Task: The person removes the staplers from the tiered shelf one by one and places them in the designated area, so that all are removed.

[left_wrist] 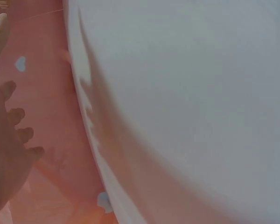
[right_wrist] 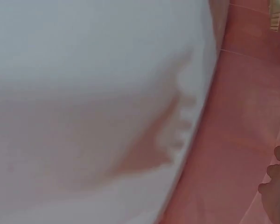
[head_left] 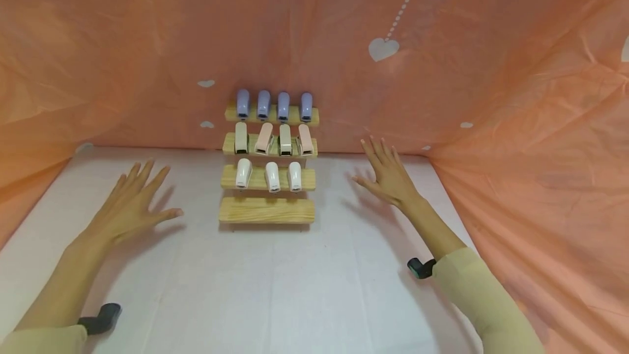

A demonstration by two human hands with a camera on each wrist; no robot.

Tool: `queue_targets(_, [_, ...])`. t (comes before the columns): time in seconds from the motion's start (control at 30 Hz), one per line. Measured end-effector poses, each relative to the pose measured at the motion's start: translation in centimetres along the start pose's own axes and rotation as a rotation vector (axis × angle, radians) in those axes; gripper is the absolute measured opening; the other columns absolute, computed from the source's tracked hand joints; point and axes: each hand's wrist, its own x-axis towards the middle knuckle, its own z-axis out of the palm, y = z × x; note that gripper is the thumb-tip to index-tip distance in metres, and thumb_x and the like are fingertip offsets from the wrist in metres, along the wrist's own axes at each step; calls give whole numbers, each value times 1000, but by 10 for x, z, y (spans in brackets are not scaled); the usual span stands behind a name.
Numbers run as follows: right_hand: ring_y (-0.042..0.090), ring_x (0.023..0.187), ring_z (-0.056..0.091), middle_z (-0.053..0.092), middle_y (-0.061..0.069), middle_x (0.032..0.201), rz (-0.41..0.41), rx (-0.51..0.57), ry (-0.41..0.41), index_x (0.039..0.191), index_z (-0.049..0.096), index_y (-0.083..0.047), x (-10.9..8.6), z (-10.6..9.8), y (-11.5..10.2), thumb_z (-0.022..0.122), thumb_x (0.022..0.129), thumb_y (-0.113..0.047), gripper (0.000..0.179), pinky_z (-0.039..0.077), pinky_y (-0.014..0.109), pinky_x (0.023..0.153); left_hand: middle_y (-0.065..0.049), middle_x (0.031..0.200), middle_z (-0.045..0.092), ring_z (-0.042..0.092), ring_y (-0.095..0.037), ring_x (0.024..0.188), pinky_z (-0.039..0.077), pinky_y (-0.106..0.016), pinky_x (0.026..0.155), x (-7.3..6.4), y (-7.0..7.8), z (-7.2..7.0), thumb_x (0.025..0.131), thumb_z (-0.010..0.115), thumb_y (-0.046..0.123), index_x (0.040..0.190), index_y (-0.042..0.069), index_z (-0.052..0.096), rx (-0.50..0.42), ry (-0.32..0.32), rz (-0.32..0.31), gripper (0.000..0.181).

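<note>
A stepped wooden rack [head_left: 267, 211] stands at the middle back of the white surface. On its top step sit several purple mini staplers [head_left: 263, 104]. The step below carries a mix of pale green staplers [head_left: 241, 138] and pink staplers [head_left: 264, 139]. Three white staplers [head_left: 272, 177] lie on the third step. To the left of the rack, my left hand [head_left: 125, 209] hovers with fingers spread, holding nothing. My right hand [head_left: 390, 179] is likewise spread and bare, over the surface to the rack's right. Neither hand touches the rack.
The white cloth [head_left: 270, 288] covers the work surface. An orange-pink sheet [head_left: 147, 42] with white hearts hangs behind it and along both sides. A dark wrist device [head_left: 421, 268] sticks out at the right sleeve, and a similar device [head_left: 101, 318] at the left.
</note>
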Motion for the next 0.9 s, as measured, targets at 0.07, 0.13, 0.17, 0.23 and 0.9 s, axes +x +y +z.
queue_targets(0.07, [42, 149, 11, 13, 17, 164, -14, 13, 8, 161, 12, -16, 6, -4, -3, 53, 94, -61, 90, 14, 62, 118, -27, 162, 8, -3, -43, 149, -6, -54, 120, 4, 1, -1, 86, 71, 52, 159, 7, 18, -13, 19, 24, 101])
queue_targets(0.13, [40, 149, 11, 14, 16, 164, -29, 28, 17, 161, 13, -15, 12, -9, -6, 55, 94, -58, 90, 15, 61, 118, -23, 163, 11, 1, -39, 150, 1, -57, 120, 9, 4, -1, 87, 72, 49, 159, 9, 20, -36, 35, 43, 98])
queue_targets(0.17, [39, 150, 11, 14, 16, 164, -34, 37, 23, 161, 14, -15, 15, -11, -7, 56, 94, -57, 89, 14, 60, 118, -21, 163, 12, 4, -38, 150, 7, -60, 119, 11, 5, -1, 86, 73, 48, 159, 10, 22, -50, 44, 52, 96])
queue_targets(0.23, [37, 150, 11, 16, 16, 164, -43, 50, 32, 160, 15, -14, 20, -14, -11, 58, 94, -54, 88, 14, 58, 119, -14, 165, 13, 9, -35, 151, 18, -67, 113, 15, 9, -2, 86, 75, 45, 159, 14, 24, -97, 52, 47, 95])
queue_targets(0.9, [26, 149, 23, 28, 5, 162, -117, 312, 109, 158, 28, -15, 69, -28, -38, 64, 95, -41, 77, 22, 49, 120, -7, 148, 50, 49, -38, 131, 40, -38, 109, 40, 37, 3, 80, 85, 25, 146, 23, 52, -319, 207, 106, 74])
